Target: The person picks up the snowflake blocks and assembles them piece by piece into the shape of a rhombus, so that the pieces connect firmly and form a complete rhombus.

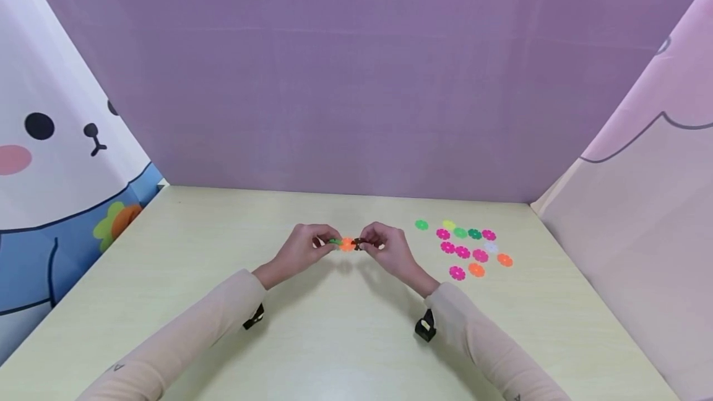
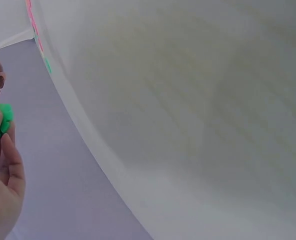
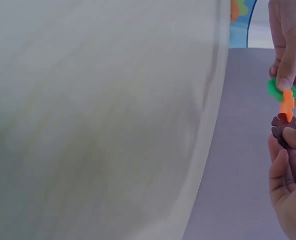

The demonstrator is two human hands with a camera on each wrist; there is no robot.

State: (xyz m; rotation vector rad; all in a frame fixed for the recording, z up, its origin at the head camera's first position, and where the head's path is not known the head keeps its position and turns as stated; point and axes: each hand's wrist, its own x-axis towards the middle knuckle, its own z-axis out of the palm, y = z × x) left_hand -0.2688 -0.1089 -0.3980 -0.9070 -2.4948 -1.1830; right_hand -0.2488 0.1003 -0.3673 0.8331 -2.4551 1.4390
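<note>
Over the middle of the table my two hands hold a short row of notched, flower-shaped plastic discs. Between thumb and fingers my left hand point(image 1: 303, 246) pinches a green disc point(image 2: 6, 116). My right hand point(image 1: 392, 251) pinches a dark brown disc point(image 3: 282, 128) in the same way. An orange disc point(image 1: 347, 244) bridges the two, set edge-on against both in the right wrist view. It appears joined at the notches, though the fingers hide part of the green and brown discs.
Loose discs lie right of my hands on the pale table point(image 1: 334, 339): several pink discs point(image 1: 462, 252), orange discs point(image 1: 504, 260), green discs point(image 1: 421, 225), a yellow disc point(image 1: 449, 224) and a whitish disc point(image 1: 491, 246). A purple backdrop point(image 1: 356, 79) stands behind; printed cloths flank both sides.
</note>
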